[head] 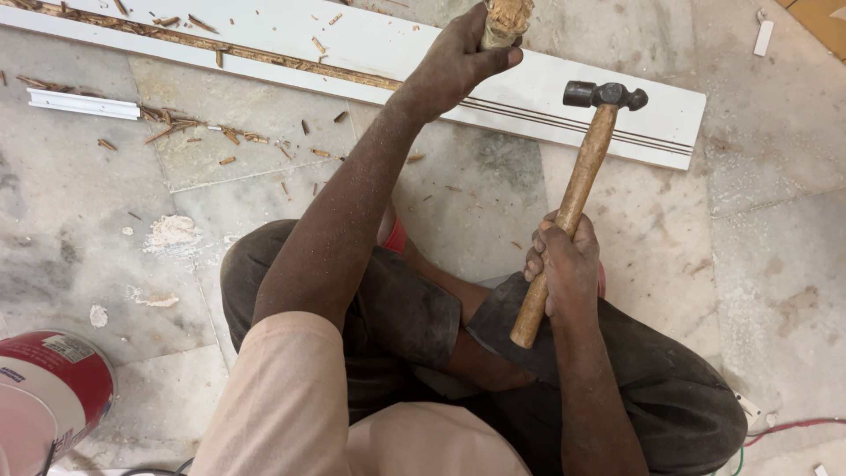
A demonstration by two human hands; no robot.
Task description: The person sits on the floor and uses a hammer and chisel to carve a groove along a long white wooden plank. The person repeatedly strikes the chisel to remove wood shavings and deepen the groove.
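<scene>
The right hand (564, 264) was clenched around the worn wooden handle of a ball-peen hammer (577, 189), its dark steel head raised above the fingers, over a white grooved board (564, 97). The left hand (458, 62) gripped a splintered wooden-handled tool (505, 22) standing on that board, whose end edge lay beyond the hammer head with bare marble floor (775, 220) past it. A red-and-white can (53, 388), contents unseen, stood well apart from both hands.

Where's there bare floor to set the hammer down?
Free: the marble floor right of the hammer, below the white board. Also between the red can and the knee. Crowded: wood chips at upper left.
</scene>
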